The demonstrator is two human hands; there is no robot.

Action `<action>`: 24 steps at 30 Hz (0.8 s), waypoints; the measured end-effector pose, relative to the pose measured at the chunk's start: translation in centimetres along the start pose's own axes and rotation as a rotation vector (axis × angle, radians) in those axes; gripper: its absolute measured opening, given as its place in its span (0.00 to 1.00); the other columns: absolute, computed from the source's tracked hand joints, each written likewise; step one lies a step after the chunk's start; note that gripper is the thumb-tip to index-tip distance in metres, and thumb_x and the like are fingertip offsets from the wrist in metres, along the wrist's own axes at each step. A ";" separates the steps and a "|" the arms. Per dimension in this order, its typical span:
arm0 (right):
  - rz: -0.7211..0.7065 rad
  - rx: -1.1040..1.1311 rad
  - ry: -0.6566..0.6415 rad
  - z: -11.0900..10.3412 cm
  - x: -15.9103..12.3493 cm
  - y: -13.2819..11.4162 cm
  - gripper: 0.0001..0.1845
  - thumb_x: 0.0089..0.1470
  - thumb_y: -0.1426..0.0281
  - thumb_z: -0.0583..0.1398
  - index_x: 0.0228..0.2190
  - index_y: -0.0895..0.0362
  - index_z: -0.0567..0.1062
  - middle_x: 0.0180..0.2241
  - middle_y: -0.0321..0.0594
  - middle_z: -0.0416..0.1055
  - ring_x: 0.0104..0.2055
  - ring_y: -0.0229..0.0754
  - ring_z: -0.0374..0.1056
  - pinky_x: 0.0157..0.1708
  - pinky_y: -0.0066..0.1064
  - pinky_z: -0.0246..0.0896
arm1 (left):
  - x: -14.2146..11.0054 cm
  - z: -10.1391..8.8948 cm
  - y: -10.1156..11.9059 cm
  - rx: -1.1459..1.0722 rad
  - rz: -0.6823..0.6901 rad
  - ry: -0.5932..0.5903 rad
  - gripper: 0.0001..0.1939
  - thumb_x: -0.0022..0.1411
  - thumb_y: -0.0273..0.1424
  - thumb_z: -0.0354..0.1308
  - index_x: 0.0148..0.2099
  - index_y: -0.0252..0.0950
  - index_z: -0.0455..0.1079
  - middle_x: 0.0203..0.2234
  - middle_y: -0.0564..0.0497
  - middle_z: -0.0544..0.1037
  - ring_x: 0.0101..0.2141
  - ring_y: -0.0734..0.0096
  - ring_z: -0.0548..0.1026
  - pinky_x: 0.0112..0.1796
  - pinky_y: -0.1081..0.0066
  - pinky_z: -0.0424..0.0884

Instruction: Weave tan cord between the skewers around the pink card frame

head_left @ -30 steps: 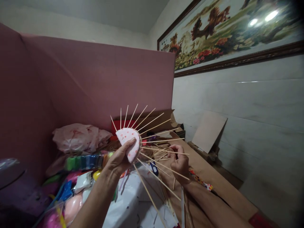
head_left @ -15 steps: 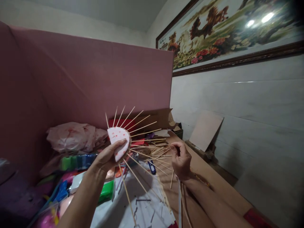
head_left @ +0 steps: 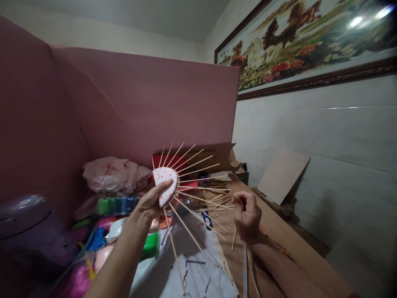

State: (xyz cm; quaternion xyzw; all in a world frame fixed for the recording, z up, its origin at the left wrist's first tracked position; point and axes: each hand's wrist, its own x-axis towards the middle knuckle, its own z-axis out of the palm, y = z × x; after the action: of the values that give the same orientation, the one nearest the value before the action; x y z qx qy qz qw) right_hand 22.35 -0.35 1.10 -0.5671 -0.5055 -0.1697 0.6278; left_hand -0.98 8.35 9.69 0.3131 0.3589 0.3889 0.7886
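My left hand [head_left: 152, 198] grips a half-round pale pink piece with red spots [head_left: 164, 179], thumb across its face. Thin wooden sticks [head_left: 198, 167] fan out from its curved edge. At the right, my right hand [head_left: 248, 213] is closed in a pinch by the outer tips of the sticks; whether a stick or a thin strand is between the fingers cannot be made out. Below the sticks lie a blue-handled tool [head_left: 207, 220] and a white sheet [head_left: 164, 273] with dark marks.
Loose sticks [head_left: 214, 200] lie behind the fan on the brown tabletop [head_left: 285, 240]. To the left are colourful packets, including a green one [head_left: 151, 245], and a crumpled pink plastic bag [head_left: 116, 174]. A pink partition [head_left: 149, 99] rises behind; a flat board [head_left: 283, 176] leans on the wall.
The view has turned a little to the left, so everything sits further right in the picture. Both hands keep nearly the same pose, the left still on the spotted piece.
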 end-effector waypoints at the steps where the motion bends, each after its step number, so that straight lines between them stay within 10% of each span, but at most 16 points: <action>1: -0.026 -0.008 -0.016 0.0 -0.1 0.1 0.06 0.53 0.68 0.52 0.29 0.57 0.65 0.22 0.35 0.66 0.23 0.36 0.63 0.25 0.26 0.56 | 0.0 0.0 0.0 -0.015 -0.006 -0.018 0.05 0.52 0.26 0.56 0.26 0.30 0.67 0.15 0.46 0.74 0.14 0.69 0.71 0.18 0.71 0.69; 14: 0.074 -0.091 -0.157 0.7 -0.2 1.0 0.08 0.54 0.65 0.51 0.30 0.56 0.66 0.22 0.37 0.69 0.23 0.39 0.65 0.24 0.28 0.56 | -0.1 0.2 -0.4 0.025 -0.011 -0.010 0.05 0.51 0.26 0.56 0.28 0.28 0.68 0.16 0.44 0.75 0.16 0.66 0.73 0.19 0.70 0.71; 24: 0.133 -0.132 -0.264 1.3 -0.2 0.8 0.13 0.54 0.62 0.49 0.29 0.57 0.67 0.20 0.36 0.68 0.22 0.39 0.64 0.22 0.27 0.52 | -1.2 2.6 -1.9 0.032 -0.089 -0.231 0.05 0.52 0.24 0.55 0.31 0.25 0.69 0.19 0.44 0.76 0.18 0.69 0.73 0.21 0.70 0.73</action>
State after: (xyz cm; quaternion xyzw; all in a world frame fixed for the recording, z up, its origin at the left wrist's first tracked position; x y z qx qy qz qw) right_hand 22.31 0.99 0.32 -0.6565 -0.5329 -0.0845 0.5271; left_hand 1.33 5.81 10.04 0.3524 0.2854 0.3090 0.8360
